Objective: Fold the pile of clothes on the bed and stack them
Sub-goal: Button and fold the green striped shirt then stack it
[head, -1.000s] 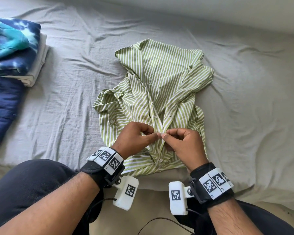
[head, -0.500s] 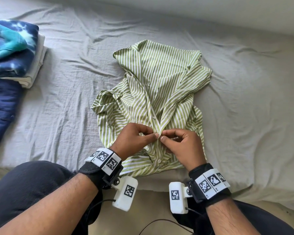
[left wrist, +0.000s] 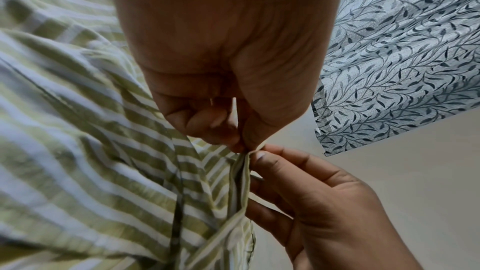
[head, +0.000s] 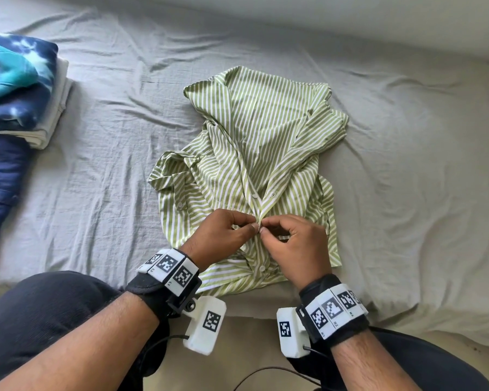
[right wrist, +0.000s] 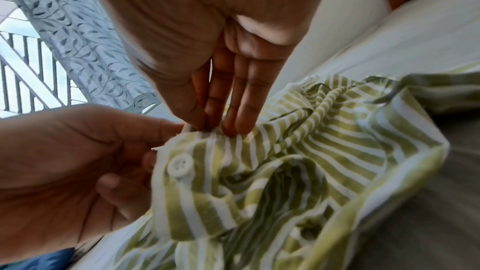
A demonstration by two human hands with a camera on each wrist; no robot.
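Note:
A green and white striped shirt (head: 260, 142) lies crumpled on the grey bed sheet (head: 407, 179), collar toward me. My left hand (head: 254, 225) pinches the edge of the front placket between thumb and fingertips. My right hand (head: 265, 226) pinches the facing edge right beside it, so the fingertips nearly touch. In the left wrist view the left hand (left wrist: 242, 144) holds the thin folded edge of the shirt (left wrist: 78, 151). In the right wrist view the right hand (right wrist: 207, 125) grips the shirt (right wrist: 298, 161) just above a white button (right wrist: 180, 166).
A stack of folded clothes (head: 14, 88) topped by a blue tie-dye piece sits at the far left, with a navy garment (head: 0, 179) in front of it. The bed's near edge runs just below the shirt. My dark-trousered knees flank it.
Both hands stay at the same spot on the placket, fingers working slightly. The shirt has barely shifted.

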